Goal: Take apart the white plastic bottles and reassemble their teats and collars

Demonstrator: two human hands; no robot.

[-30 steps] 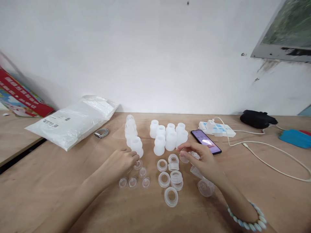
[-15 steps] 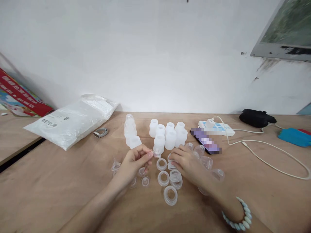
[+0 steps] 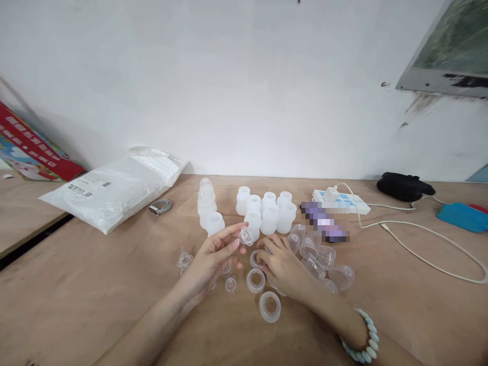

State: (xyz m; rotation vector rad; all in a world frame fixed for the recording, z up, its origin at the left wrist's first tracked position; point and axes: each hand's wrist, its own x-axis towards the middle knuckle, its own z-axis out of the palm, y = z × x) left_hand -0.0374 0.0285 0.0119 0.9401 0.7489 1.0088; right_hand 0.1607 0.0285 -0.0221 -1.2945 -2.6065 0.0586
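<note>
My left hand [image 3: 213, 258] pinches a small clear silicone nipple [image 3: 246, 236] between thumb and fingers, lifted just above the table. My right hand [image 3: 281, 265] lies curled over the white plastic rings, its fingertips closing on one ring [image 3: 256, 258]. More rings [image 3: 270, 306] lie in front of it. Several small white bottles [image 3: 267, 212] stand in a cluster behind the hands, and a stack of them [image 3: 208, 208] stands to the left. Clear caps [image 3: 324, 260] lie in a row right of my right hand. Loose nipples [image 3: 184, 259] lie left of and under my left hand.
A white plastic bag [image 3: 114, 188] lies at the back left, with a grey band [image 3: 159, 207] beside it. A phone [image 3: 324, 227], a power strip [image 3: 339, 202] with a white cable [image 3: 427, 239], a black object [image 3: 404, 186] and a blue item [image 3: 463, 216] are on the right. The wooden table [image 3: 76, 284].
My left hand has picked a nipple up from the table and raised it toward the middle. My right hand has moved left from the caps onto the rings.
</note>
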